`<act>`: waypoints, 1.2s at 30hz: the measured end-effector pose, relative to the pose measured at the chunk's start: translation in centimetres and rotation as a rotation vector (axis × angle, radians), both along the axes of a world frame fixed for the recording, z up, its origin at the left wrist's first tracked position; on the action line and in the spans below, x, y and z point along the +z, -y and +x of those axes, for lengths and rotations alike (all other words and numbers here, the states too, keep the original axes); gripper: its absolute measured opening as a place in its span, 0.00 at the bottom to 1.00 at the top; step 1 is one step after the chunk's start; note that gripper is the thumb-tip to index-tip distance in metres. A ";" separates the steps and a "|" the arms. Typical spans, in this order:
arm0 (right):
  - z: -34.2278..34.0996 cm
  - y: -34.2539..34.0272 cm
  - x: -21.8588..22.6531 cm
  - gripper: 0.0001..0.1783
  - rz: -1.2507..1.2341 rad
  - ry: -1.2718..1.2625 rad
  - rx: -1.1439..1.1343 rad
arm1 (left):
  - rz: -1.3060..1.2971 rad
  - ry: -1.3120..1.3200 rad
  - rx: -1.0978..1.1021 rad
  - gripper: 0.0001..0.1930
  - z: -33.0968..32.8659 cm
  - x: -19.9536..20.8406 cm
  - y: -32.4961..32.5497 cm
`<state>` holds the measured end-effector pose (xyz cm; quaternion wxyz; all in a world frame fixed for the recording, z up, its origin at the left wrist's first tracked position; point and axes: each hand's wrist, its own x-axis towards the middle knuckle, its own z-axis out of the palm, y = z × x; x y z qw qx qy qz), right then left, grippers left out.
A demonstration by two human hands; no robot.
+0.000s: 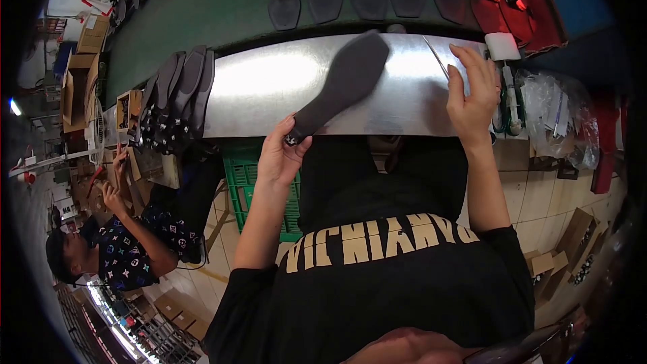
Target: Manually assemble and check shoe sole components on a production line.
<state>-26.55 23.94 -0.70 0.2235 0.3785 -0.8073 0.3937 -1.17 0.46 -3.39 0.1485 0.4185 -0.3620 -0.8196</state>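
Note:
My left hand (283, 152) grips a dark grey sandal sole (347, 74) by its narrow end, where a small strap piece with a pale ornament shows. The sole's broad end points up over the metal worktop (259, 84). On the right, my right hand (475, 94) hovers over the worktop with thumb and fingers apart, seemingly holding nothing. Beside its thumb is a thin, pointed metal tool (435, 55); its lower end is hidden by the hand.
Several sandals (369, 0) stand in a row on the green conveyor belt (222, 7), the right ones under red light. Stacked sandals (178, 87) lie at left. A clear plastic bag (559, 118) hangs at right. A co-worker (135, 243) works at left, near a green crate (242, 182).

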 end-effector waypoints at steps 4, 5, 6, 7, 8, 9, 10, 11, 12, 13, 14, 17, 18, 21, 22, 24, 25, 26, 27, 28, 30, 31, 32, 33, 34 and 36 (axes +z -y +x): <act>0.4 -1.4 -4.5 0.15 0.312 0.015 -0.146 | 0.345 -0.092 0.062 0.24 0.0 -1.3 -0.8; 0.6 -1.5 -5.0 0.15 0.306 0.106 -0.120 | 0.375 -0.085 0.067 0.23 -0.3 -1.1 -1.2; 0.9 -1.7 -5.3 0.16 0.301 0.199 -0.093 | 0.404 -0.078 0.072 0.21 -0.5 -0.9 -1.6; 1.0 -1.8 -5.5 0.15 0.258 0.172 -0.012 | 0.465 -0.091 0.110 0.17 -0.9 -0.9 -2.1; 2.0 -1.3 -4.6 0.15 0.255 0.171 0.009 | 0.520 -0.110 0.125 0.15 -1.2 -0.9 -2.3; 3.8 -0.6 -3.4 0.15 0.111 0.534 0.171 | 0.578 -0.107 0.159 0.15 -1.7 -0.6 -2.7; 5.9 -0.1 -2.3 0.16 -0.035 0.894 0.321 | 0.639 -0.102 0.181 0.15 -2.1 -0.5 -3.2; 7.8 0.4 -1.8 0.19 -0.005 1.003 0.466 | 0.637 -0.102 0.184 0.15 -2.4 -0.7 -3.3; 9.6 0.9 -1.0 0.22 0.026 1.101 0.617 | 0.688 -0.144 0.145 0.14 -2.3 -0.8 -3.5; 11.0 1.5 -0.6 0.25 0.002 1.276 0.675 | 0.746 -0.178 0.100 0.13 -2.5 -1.0 -3.7; 11.9 1.9 -0.4 0.29 -0.019 1.453 0.731 | 0.750 -0.178 0.100 0.13 -2.8 -1.0 -4.2; 13.5 2.5 -2.0 0.33 -0.175 1.485 0.732 | 0.672 -0.107 0.202 0.11 -4.1 0.7 -5.4; 13.7 2.6 -2.9 0.33 -0.176 1.487 0.731 | 0.673 -0.105 0.202 0.11 -3.9 0.6 -5.4; 13.5 2.8 -4.3 0.29 -0.153 1.276 0.691 | 0.761 -0.219 0.164 0.08 -3.5 0.2 -5.4; 13.3 2.8 -4.2 0.27 -0.146 1.262 0.682 | 0.763 -0.228 0.169 0.08 -3.4 0.2 -5.5; 13.0 2.7 -4.0 0.25 -0.137 1.251 0.677 | 0.765 -0.238 0.178 0.08 -3.1 0.0 -5.7; 12.8 2.6 -3.9 0.22 -0.168 1.360 0.659 | 0.761 -0.204 0.176 0.07 -3.1 -0.2 -5.7; 12.6 2.6 -3.9 0.19 -0.199 1.469 0.638 | 0.757 -0.171 0.174 0.07 -3.0 -0.2 -5.7; 12.0 2.6 -3.9 0.18 -0.224 1.611 0.614 | 0.755 -0.172 0.178 0.07 -3.0 -0.2 -5.7; 11.3 2.5 -3.9 0.19 -0.253 1.660 0.714 | 0.704 -0.148 0.154 0.08 -3.1 0.0 -5.8; 11.1 2.0 -3.7 0.22 -0.168 1.761 0.739 | 0.651 -0.125 0.133 0.09 -3.1 0.1 -6.0; 11.3 2.0 -2.9 0.22 -0.166 1.759 0.739 | 0.420 -0.068 0.191 0.13 -3.2 -0.1 -6.2; 11.6 2.0 -1.8 0.24 -0.073 1.768 0.718 | 0.188 -0.011 0.249 0.17 -3.2 -0.4 -6.3; 12.0 2.1 -0.9 0.28 0.020 1.775 0.696 | -0.077 -0.103 0.135 0.27 -3.0 -0.6 -5.9; 12.5 2.1 -0.5 0.31 -0.018 1.787 0.767 | -0.076 -0.104 0.136 0.27 -3.2 -0.3 -6.1; 12.9 2.0 -0.9 0.30 -0.104 1.946 0.777 | -0.502 -0.142 0.193 0.34 -3.9 0.7 -6.8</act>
